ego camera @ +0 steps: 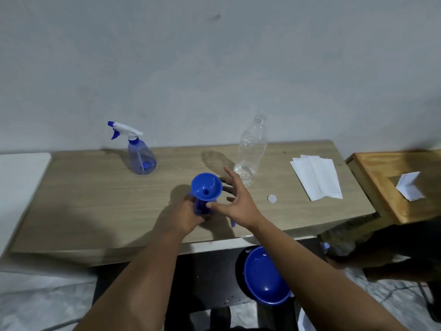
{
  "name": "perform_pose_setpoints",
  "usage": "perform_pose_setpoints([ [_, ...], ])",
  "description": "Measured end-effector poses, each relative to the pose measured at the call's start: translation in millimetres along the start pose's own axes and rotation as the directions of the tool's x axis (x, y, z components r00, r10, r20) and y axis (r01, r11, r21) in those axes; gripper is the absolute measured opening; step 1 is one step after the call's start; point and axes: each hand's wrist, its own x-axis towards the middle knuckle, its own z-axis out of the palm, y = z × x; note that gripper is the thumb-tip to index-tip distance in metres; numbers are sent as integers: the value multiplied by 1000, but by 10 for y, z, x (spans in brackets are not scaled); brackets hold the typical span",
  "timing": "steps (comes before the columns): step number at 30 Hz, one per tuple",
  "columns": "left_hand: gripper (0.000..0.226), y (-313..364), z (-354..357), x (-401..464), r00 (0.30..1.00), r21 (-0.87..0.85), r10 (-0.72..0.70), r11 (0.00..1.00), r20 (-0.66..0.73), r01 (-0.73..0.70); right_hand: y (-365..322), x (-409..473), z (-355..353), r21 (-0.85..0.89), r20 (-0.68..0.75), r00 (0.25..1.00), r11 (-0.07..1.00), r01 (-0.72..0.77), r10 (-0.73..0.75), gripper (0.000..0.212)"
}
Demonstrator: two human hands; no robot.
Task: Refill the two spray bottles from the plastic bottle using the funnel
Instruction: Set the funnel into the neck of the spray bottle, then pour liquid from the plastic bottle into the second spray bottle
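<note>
A blue funnel [206, 186] sits in the neck of a blue spray bottle [200, 207] near the middle of the wooden table [95, 199]. My left hand [189, 215] is wrapped around that bottle's body. Just right of the funnel, my right hand [235, 198] hovers with fingers spread, holding nothing. The clear plastic bottle [251, 151] stands uncapped behind my right hand, almost empty. Its white cap [272, 199] lies on the table to the right. A second spray bottle [140, 155] with its white and blue trigger head on stands at the back left.
White folded papers [316, 176] lie at the table's right end. A brown wooden stand [391, 185] with a paper on it is beside the table. A blue basin [265, 275] rests on the floor below the table's front edge. A small blue piece [233, 223] lies by my right wrist.
</note>
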Motion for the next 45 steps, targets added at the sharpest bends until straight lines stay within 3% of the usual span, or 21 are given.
perform_pose_setpoints([
  [3, 78, -35, -45, -49, 999, -104, -50, 993, -11, 49, -3, 43, -160, 32, -288, 958, 999, 26, -15, 52],
  [5, 96, -46, -114, -95, 996, -131, -69, 989, -50, 62, -20, 125, -281, 39, -509, 861, 999, 3, 17, 43],
  [7, 109, -29, -190, -141, 995, -117, -43, 993, -89, 32, -66, 242, -396, 63, -625, 777, 997, -47, 76, 50],
  [11, 120, 82, -259, -171, 994, -281, -41, 960, -105, 9, -202, 618, -540, -35, -579, 808, 986, -162, 112, 109],
  [13, 122, 132, -271, -157, 992, -314, -34, 949, -119, -5, -284, 799, -591, -85, -570, 814, 978, -192, 110, 122],
  [20, 114, 164, -316, -133, 986, -361, -10, 931, -167, -51, -227, 927, -624, -86, -563, 826, 991, -99, 34, 87],
  [25, 98, 93, -323, -95, 984, -339, 21, 937, -175, -81, -255, 776, -619, 18, -594, 804, 1000, 12, 1, 81],
  [31, 94, 104, -333, -89, 981, -329, 52, 938, -189, -113, -566, 728, -651, -27, -530, 833, 985, 172, -160, 76],
  [36, 73, 143, -322, -79, 973, -308, 92, 939, -210, -155, -763, 660, -696, -98, -283, 923, 965, 242, -260, 96],
  [41, 67, 147, -328, -76, 967, -301, 106, 938, -231, -175, -834, 528, -649, -261, 29, 986, 951, 165, -163, 100],
  [45, 69, 135, -309, -48, 964, -296, 110, 938, -240, -181, -772, 401, -633, -471, 229, 973, 877, 92, 21, 105],
])
